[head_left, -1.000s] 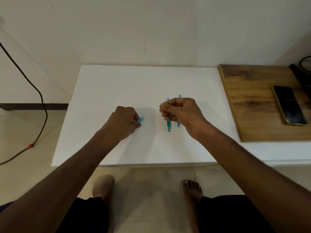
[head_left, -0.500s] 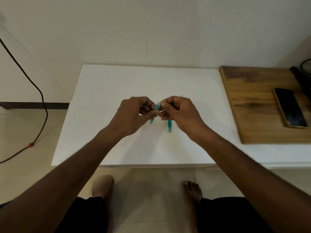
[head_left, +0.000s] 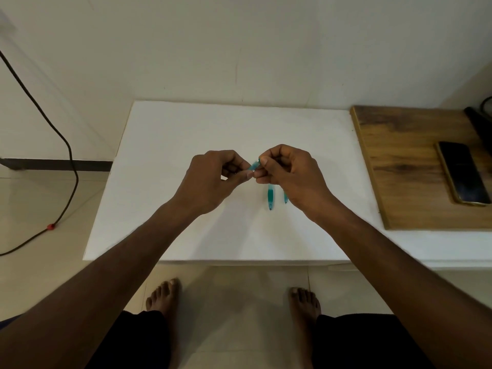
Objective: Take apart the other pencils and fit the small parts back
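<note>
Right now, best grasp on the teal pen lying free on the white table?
Pinch the teal pen across its barrel at the near end, coming from above. It lies flat, pointing toward the person, and the right hand covers its far half.

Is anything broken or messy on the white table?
Nothing looks broken or spilled. The left hand and right hand pinch a small teal pen piece between them. Two teal pens lie neatly side by side on the white table. The phone rests flat on the wooden board.
</note>
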`<state>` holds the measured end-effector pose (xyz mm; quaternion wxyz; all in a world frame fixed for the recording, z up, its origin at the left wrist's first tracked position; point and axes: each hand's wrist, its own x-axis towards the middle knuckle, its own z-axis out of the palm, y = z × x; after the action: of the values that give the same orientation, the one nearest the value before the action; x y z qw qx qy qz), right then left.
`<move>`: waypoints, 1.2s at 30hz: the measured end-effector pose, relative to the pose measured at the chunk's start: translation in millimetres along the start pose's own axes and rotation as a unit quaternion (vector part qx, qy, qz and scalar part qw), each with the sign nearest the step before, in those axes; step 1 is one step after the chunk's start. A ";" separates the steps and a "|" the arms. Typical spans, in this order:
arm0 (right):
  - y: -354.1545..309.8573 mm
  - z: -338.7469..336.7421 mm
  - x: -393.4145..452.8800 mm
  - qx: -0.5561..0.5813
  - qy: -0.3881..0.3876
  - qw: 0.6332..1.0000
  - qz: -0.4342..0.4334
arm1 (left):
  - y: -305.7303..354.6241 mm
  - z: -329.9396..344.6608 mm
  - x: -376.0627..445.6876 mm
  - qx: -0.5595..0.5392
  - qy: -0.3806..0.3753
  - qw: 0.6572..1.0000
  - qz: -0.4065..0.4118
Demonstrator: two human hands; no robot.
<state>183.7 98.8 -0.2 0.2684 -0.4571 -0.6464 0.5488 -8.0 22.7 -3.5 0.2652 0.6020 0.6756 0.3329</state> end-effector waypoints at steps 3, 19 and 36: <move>0.7 -0.8 -0.7 -0.013 -0.013 1.000 -0.007 | -2.0 -0.9 1.3 0.007 0.004 1.000 0.006; 0.1 -16.3 2.3 -0.020 -0.106 0.994 -0.005 | -0.5 0.3 -4.9 0.050 -0.019 0.998 0.022; 34.5 -43.3 39.2 -0.374 0.109 0.916 0.092 | -36.9 -0.5 2.4 0.044 -0.022 0.979 -0.199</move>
<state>213.4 152.9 -28.2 0.0953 -0.6385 -0.7264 0.2357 -32.3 23.1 -31.4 0.3142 0.4738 0.7898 0.2302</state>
